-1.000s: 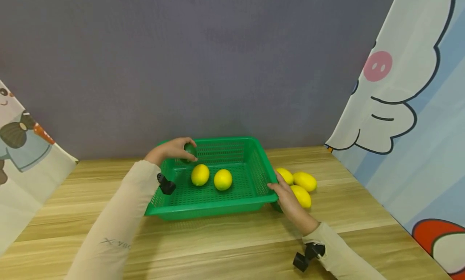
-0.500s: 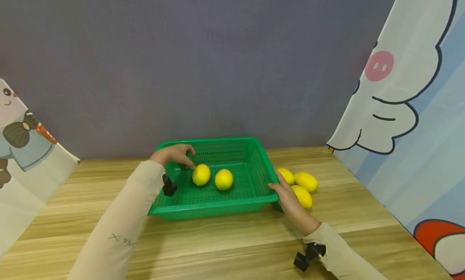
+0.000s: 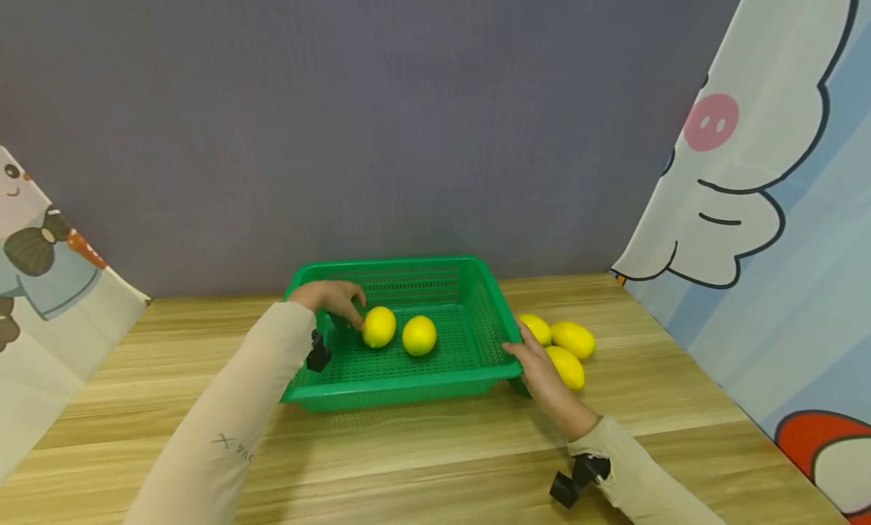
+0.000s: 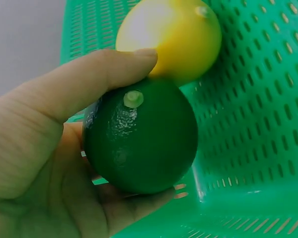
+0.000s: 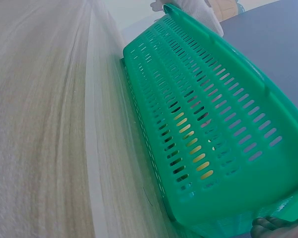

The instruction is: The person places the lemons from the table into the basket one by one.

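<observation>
Dark green, pebbled rind: the lime (image 4: 140, 136) sits in my left hand (image 3: 331, 296), thumb curled over its top beside the pale stem scar and the other fingers cupped beneath. It is low inside the green plastic basket (image 3: 476, 294), at the far-left part, touching the left of two lemons (image 3: 379, 327) lying on the perforated floor; the second lemon (image 3: 418, 335) lies just to its right.

I judge the lime light, firm and round, its rind giving fair grip but free to roll once let go; a cupped hold around its middle suits it best.

My right hand (image 3: 537, 370) rests against the basket's near-right corner, fingers laid along the rim; I cannot tell whether they curl under it. Three more lemons (image 3: 573, 339) lie on the wooden table (image 3: 422, 449) just right of the basket.
</observation>
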Available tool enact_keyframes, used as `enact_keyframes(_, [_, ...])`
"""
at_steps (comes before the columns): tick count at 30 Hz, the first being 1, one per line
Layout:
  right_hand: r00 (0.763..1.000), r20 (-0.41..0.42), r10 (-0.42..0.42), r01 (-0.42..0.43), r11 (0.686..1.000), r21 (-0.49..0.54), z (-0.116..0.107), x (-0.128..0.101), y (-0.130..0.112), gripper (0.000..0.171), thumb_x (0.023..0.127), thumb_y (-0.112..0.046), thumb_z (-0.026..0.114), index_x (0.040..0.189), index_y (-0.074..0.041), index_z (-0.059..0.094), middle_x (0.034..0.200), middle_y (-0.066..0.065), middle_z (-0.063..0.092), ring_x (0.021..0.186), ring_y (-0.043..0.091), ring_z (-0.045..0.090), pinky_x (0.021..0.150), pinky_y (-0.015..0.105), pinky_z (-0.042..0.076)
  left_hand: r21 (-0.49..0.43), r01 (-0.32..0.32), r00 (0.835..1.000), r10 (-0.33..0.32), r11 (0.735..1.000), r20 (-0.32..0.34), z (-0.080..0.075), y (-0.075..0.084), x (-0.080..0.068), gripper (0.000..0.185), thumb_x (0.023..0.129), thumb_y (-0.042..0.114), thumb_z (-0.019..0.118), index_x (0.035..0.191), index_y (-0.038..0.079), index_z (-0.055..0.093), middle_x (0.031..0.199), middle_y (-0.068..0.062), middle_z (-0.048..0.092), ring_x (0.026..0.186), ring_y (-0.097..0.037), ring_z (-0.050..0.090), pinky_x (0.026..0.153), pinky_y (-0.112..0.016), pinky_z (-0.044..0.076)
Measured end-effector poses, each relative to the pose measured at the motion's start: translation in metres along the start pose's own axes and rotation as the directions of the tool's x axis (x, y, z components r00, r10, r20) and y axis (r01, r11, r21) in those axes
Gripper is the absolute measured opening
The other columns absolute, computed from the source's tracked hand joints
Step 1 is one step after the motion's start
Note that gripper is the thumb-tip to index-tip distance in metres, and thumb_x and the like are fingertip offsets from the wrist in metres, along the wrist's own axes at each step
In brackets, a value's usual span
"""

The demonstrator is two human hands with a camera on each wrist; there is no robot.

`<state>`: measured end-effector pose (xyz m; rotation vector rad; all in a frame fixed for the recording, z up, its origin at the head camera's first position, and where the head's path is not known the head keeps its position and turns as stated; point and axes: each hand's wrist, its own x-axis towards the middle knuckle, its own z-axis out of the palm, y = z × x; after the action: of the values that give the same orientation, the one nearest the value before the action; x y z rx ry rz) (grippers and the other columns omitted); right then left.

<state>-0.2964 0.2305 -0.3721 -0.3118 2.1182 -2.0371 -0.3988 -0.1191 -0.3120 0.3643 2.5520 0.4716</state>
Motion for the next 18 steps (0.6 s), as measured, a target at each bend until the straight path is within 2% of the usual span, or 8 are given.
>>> enact_keyframes(9, [1.000, -0.015, 0.017, -0.017, 1.000, -0.007, 0.000, 0.000, 0.000, 0.065, 0.096, -0.012, 0.036, 0.152, -0.009, 0.003, 0.155, 0.019, 0.012, 0.137, 0.032, 0.019, 0.112, 0.048, 0.017, 0.054, 0.051, 0.998, -0.053, 0.997, 0.031, 0.009, 0.003, 0.004, 0.064, 0.078, 0.039, 0.075, 0.130, 0.012, 0.051, 0.143, -0.016, 0.039, 0.126, -0.035, 0.041, 0.097, -0.050, 0.040])
enact_keyframes(18, [1.000, -0.012, 0.007, -0.007, 1.000, -0.003, 0.000, 0.000, 0.000, 0.065, 0.096, -0.011, 0.036, 0.152, -0.009, 0.003, 0.155, 0.018, 0.011, 0.138, 0.032, 0.018, 0.112, 0.048, 0.016, 0.093, 0.017, 0.997, -0.024, 0.995, 0.079, 0.013, 0.008, 0.007, 0.073, 0.078, 0.037, 0.076, 0.138, 0.009, 0.045, 0.147, -0.017, 0.033, 0.131, -0.036, 0.036, 0.100, -0.050, 0.039])
